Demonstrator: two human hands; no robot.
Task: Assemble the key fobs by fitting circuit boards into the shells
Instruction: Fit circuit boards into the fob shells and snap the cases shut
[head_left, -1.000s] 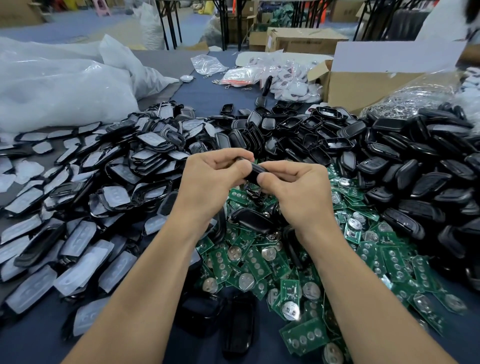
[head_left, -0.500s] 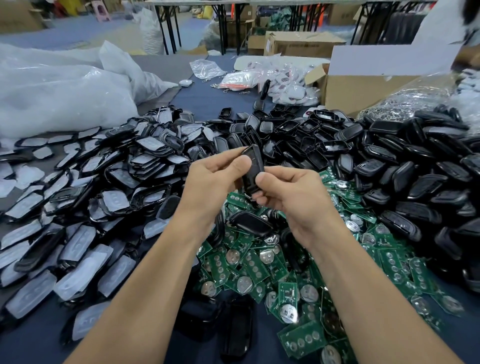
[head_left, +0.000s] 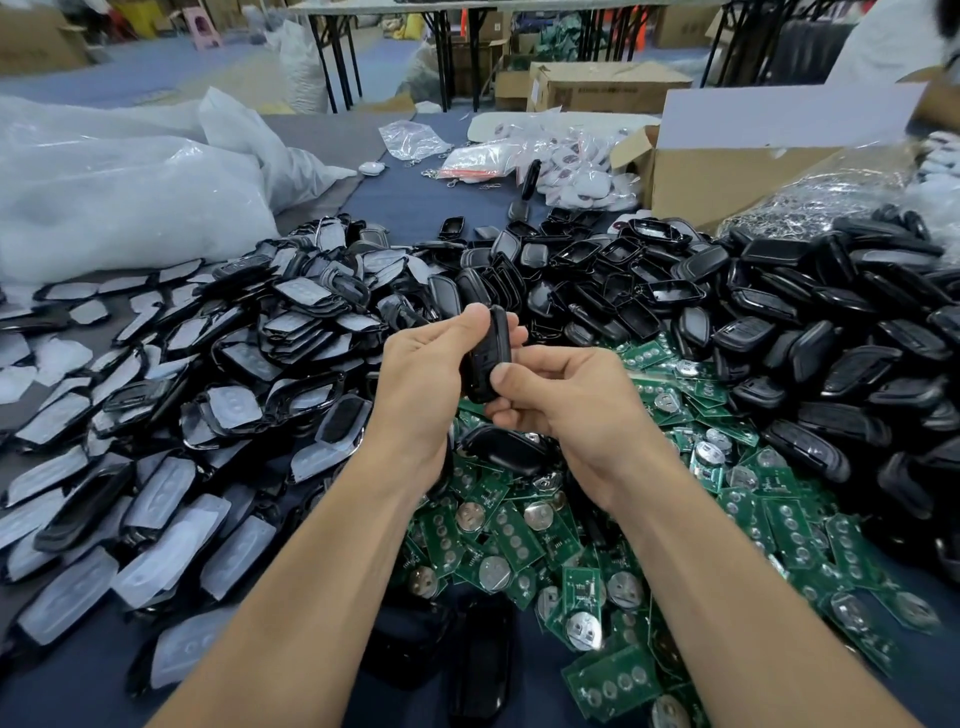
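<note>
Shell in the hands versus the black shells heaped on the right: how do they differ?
The held shell stands nearly upright, edge toward the camera; the heaped shells lie at all angles. The held shell is gripped by the left hand and pinched by the right hand above the table; the heaped shells rest loose on it, stacked on one another. Both are black, glossy and elongated.
</note>
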